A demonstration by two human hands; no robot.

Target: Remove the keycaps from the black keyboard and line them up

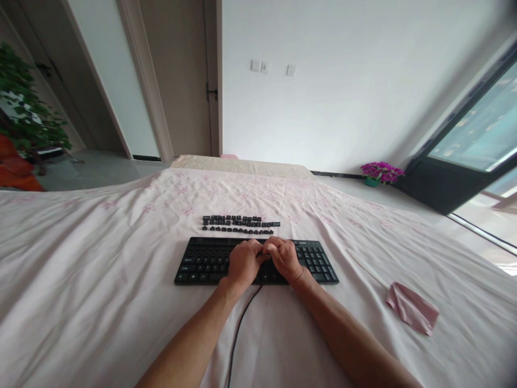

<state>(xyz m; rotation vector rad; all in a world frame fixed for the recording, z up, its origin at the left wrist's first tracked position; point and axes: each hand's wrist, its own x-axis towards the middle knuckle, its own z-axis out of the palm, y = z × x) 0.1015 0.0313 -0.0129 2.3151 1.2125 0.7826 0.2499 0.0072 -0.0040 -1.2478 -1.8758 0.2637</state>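
Observation:
A black keyboard (202, 261) lies on a pale pink sheet with a flower print (100, 258). Both hands rest on its middle, side by side and touching. My left hand (242, 263) is curled, knuckles up, over the keys. My right hand (285, 257) is also curled, its fingertips pinched together at the upper key rows. What the fingers hold, if anything, is hidden. Beyond the keyboard, several loose black keycaps (240, 223) are laid out in two rows on the sheet. The keyboard's black cable (238, 334) runs toward me between my forearms.
A folded pink cloth (412, 308) lies on the sheet at the right. A pot of purple flowers (381, 173) stands on the floor by the dark window frame (444, 188). A green plant (24, 108) and doors stand at the far left.

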